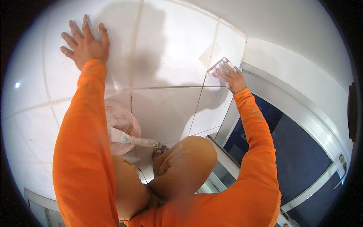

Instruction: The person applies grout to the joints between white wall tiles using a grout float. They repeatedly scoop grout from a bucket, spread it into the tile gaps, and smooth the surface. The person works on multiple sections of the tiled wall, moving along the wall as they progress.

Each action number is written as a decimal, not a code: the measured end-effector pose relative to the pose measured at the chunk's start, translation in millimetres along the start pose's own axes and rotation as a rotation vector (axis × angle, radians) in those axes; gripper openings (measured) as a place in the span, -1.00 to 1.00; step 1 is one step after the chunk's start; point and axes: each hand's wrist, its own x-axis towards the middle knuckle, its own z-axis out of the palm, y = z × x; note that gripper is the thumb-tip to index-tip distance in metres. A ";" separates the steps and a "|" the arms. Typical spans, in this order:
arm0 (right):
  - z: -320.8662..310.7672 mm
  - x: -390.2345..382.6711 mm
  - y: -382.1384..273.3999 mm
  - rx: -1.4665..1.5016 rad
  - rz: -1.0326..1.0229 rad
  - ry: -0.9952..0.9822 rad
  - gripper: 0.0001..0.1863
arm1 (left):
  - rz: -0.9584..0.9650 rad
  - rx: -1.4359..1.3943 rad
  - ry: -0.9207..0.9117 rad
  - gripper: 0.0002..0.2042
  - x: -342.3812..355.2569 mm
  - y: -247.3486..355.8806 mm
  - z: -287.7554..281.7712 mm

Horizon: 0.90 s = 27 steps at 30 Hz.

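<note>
My left hand point(89, 48) lies flat against the large white tiles point(170, 56), fingers spread, with pale residue on the fingertips. It holds nothing. At the upper right, my right hand point(236, 80) is closed over a flat rectangular pad point(215, 69) smeared pink and white. The pad is pressed to the tiles beside a joint crossing; whether it is cloth or sponge I cannot tell. A pale smear point(206, 56) shows just left of it. Some joints are filled pale, while the joint point(174, 87) below the pad is a dark line.
Below my left forearm stands a pinkish, smeared bucket point(135, 126), partly hidden by my sleeve. A white-smeared long object point(132, 140) lies across it. My bent knees point(193, 155) are close by. To the right is a metal-framed door point(298, 155) with dark panels and a handle point(339, 181).
</note>
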 end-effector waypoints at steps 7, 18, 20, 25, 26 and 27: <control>-88.6 150.5 34.3 0.118 0.497 -0.028 -0.24 | 0.018 -0.053 0.051 -0.36 4.1 6.6 3.9; -57.6 58.5 -83.5 0.130 0.413 -0.263 -0.45 | 0.024 -0.057 0.048 -0.37 1.7 0.7 4.8; -39.6 31.1 -99.3 0.161 0.426 -0.268 -0.47 | 0.027 -0.059 0.031 -0.36 2.2 1.7 3.9; -14.7 -18.7 -94.0 0.125 0.258 -0.207 -0.40 | 0.025 -0.067 0.002 -0.35 4.3 5.6 -4.6; -16.5 -16.3 -86.5 0.118 0.214 -0.229 -0.38 | 0.026 -0.068 -0.006 -0.35 3.4 6.3 -4.4; -18.9 -12.7 -77.6 0.081 0.196 -0.162 -0.33 | 0.024 -0.067 -0.014 -0.35 3.2 6.5 -4.5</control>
